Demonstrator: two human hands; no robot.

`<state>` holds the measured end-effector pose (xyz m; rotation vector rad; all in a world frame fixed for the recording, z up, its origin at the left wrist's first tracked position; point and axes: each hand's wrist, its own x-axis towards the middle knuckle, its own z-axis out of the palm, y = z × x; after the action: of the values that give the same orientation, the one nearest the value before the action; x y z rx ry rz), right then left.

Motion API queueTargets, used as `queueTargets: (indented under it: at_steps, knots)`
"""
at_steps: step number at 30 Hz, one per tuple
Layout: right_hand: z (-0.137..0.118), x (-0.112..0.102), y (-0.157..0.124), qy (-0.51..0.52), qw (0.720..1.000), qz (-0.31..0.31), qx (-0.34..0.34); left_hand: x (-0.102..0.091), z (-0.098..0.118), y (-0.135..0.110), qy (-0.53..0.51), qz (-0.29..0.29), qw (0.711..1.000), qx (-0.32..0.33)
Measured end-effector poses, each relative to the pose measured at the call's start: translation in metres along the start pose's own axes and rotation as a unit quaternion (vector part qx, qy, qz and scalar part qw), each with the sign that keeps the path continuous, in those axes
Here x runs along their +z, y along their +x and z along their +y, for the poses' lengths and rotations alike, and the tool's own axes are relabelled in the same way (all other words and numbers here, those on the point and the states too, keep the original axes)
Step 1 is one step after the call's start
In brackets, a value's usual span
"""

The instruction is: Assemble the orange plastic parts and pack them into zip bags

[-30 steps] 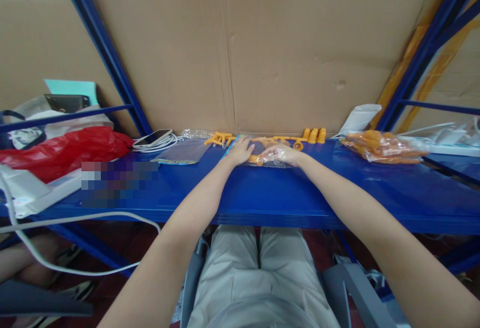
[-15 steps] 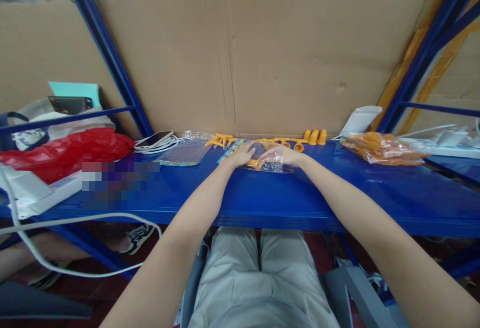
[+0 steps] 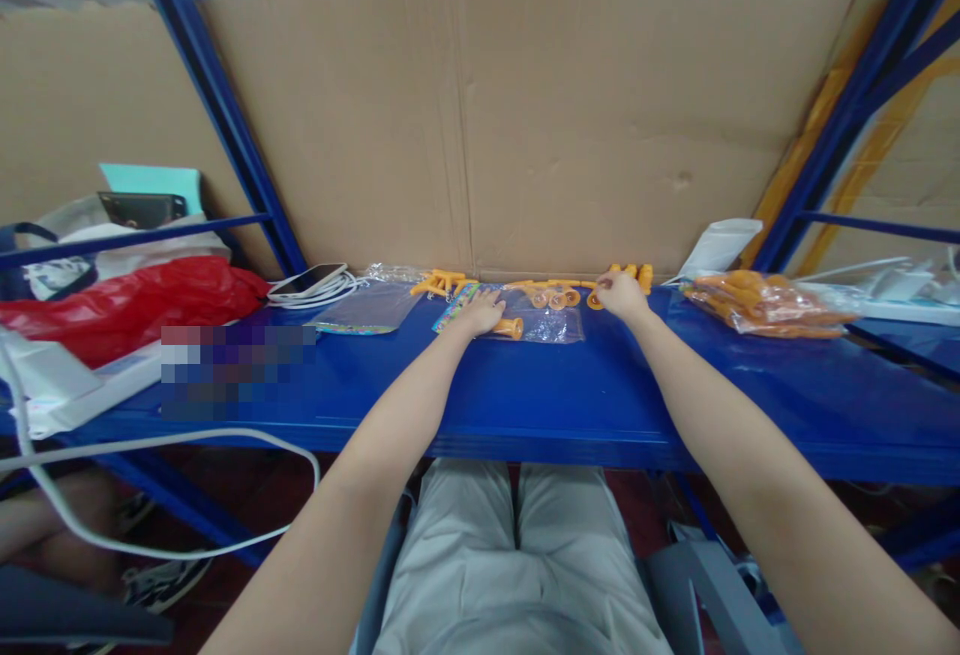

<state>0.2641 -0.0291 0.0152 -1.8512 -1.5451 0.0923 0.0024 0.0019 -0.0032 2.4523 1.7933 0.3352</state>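
My left hand [image 3: 481, 313] lies over a clear plastic bag [image 3: 559, 328] with a colourful printed header [image 3: 456, 303], fingers stretched out on it. A flared orange plastic piece [image 3: 510, 328] shows in the bag beside its thumb. At the back of the shelf my right hand [image 3: 621, 293] is closed, fingertips pinched at an orange cup-ended piece [image 3: 595, 300]; its fingers partly hide the piece. Several upright orange pieces [image 3: 645, 278] stand just behind that hand. Between the hands lie further round-ended orange pieces [image 3: 555, 297].
To the left lie another clear bag [image 3: 367, 307], some orange parts [image 3: 439, 283] and a phone [image 3: 316, 279] on a coiled white cable. A filled bag of orange parts [image 3: 765, 303] lies at the right. Cardboard [image 3: 585, 125] walls the back; blue posts [image 3: 217, 105] flank the blue shelf [image 3: 540, 395].
My right hand has left the plastic bag and moved right and back to the loose orange pieces. The left hand stays on the bag. At lower left, another person's foot has shifted.
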Motion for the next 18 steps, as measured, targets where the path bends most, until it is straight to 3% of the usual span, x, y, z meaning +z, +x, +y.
queueTargets:
  at_steps: [3,5,11,18]
  knots:
    - [0.003,0.002,-0.003,-0.053,0.996,-0.066,-0.008,0.002,-0.002,0.002,0.006,0.007,1.000,0.006]
    - [0.005,0.004,-0.003,-0.076,0.994,-0.079,0.004,0.003,-0.003,0.002,0.006,0.009,1.000,0.007]
    - [0.016,0.011,0.005,-0.084,0.996,-0.020,0.024,0.002,-0.002,-0.002,-0.002,-0.004,1.000,-0.012]
    - [0.016,0.011,0.007,-0.059,0.996,-0.003,0.070,-0.001,-0.004,-0.004,0.001,-0.014,1.000,-0.016]
